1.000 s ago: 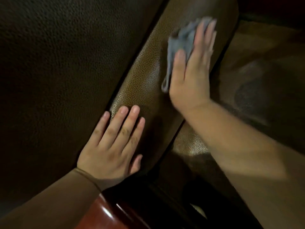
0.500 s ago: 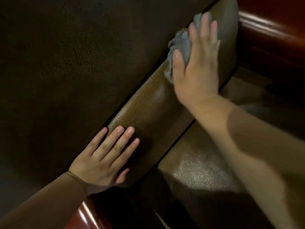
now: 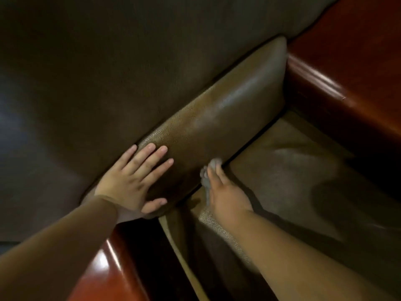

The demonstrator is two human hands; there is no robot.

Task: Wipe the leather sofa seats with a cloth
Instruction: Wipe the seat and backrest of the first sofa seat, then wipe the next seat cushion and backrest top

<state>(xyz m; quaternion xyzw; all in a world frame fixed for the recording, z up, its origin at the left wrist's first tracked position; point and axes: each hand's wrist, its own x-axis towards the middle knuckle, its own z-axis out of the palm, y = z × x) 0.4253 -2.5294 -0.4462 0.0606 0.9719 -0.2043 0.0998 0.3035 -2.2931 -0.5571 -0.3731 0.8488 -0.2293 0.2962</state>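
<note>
A brown leather cushion edge [image 3: 227,118] runs diagonally across the middle, with a lower leather seat [image 3: 293,170] to its right. My left hand [image 3: 134,181] lies flat with spread fingers on the near end of the cushion edge. My right hand [image 3: 225,192] presses a small grey cloth [image 3: 206,172] into the seam between the cushion edge and the lower seat. Only a bit of the cloth shows past the fingers. The right hand is motion-blurred.
A dark leather surface [image 3: 108,72] fills the upper left. Glossy reddish wooden armrests stand at the upper right [image 3: 347,72] and bottom left [image 3: 108,268]. A dark gap lies beside the near armrest.
My right hand with the cloth has swept from the far end of the cushion edge down toward me to the seam. My left hand stays pressed on the near end.
</note>
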